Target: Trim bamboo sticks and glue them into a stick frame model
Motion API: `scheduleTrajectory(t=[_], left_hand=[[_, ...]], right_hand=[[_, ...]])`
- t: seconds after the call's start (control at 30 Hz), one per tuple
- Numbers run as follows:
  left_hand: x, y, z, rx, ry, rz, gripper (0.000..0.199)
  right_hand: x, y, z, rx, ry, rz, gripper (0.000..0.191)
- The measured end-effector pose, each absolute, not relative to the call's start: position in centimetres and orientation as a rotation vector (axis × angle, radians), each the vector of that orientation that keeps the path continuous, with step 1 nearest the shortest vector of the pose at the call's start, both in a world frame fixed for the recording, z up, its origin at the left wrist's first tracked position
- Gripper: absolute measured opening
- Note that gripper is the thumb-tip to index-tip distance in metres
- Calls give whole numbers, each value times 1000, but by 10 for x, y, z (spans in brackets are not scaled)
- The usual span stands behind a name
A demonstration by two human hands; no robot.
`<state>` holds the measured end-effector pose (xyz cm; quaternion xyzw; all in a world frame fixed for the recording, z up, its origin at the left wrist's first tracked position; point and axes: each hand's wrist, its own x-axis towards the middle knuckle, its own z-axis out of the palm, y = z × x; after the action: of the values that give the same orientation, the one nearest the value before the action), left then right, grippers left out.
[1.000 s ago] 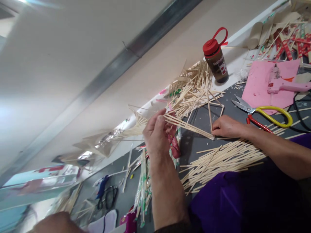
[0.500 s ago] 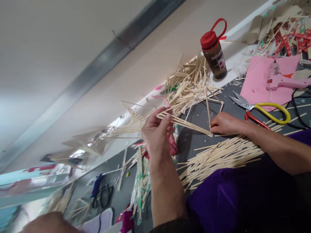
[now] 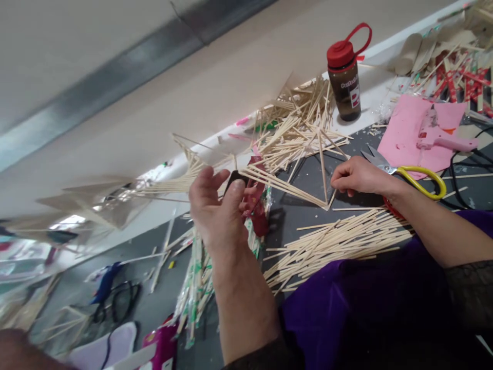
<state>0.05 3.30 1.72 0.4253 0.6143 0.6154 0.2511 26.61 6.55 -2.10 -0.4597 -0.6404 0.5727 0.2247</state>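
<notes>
Spread over the grey tabletop, in the middle: see the slender stick frame, with a heap of pale sticks on its far side and a loose layer of sticks on its near side. To the right, note yellow-handled scissors. Left hand beside the frame's left end, thumb and forefinger apart around a small dark piece; impossible to tell if gripped. Right hand curled at a slanting stick of the frame; impossible to tell if pinched or merely touched. Probably very light, stiff along each stick, fragile at the joints. Best to hold near the pointed corner, gently, without twisting.
</notes>
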Motion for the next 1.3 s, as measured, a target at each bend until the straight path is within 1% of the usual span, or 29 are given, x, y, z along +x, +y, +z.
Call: scheduleTrajectory(t=[0.07,0.2,0.3,0.43,0.5,0.6,0.67,0.73,0.83,0.97,1.1,1.13,1.23,1.27,1.3], left_hand=[[-3,28,18,1148,1677,1745,51],[-4,26,14,1054,1702,1781,38],[-2,27,9,1042,1714,1568,34],[6,28,2,1088,1617,1250,38],[15,28,-2,1114,1542,1202,43],[31,29,-9,1095,1396,1231,50],[39,30,-14,1042,1342,1279,50],[43,32,-18,1005,1328,1310,47],[44,34,-21,993,1331,1335,43],[45,34,-20,1022,1332,1331,47],[52,34,-25,1060,1326,1266,50],[54,35,-27,1059,1322,1255,50],[58,36,-30,1065,1318,1237,47],[58,36,-31,1068,1317,1235,46],[58,36,-31,1070,1315,1236,46]], right_hand=[[272,63,-8,-1181,-1657,1676,10],[287,51,27,-989,-1551,1734,23],[302,40,51,-920,-1517,1594,30],[319,36,64,-985,-1484,1336,40],[319,38,63,-1017,-1483,1298,36],[310,41,57,-962,-1528,1337,24],[302,42,53,-975,-1572,1359,20],[295,44,50,-1014,-1615,1349,17],[293,48,46,-1089,-1671,1270,14],[301,56,36,-1206,-1718,1120,16],[307,69,21,-1328,-1567,925,15],[307,72,16,-1348,-1528,868,19],[303,81,0,-1354,-1560,771,51],[301,83,-5,-1344,-1604,772,59],[300,84,-9,-1328,-1643,786,64]])
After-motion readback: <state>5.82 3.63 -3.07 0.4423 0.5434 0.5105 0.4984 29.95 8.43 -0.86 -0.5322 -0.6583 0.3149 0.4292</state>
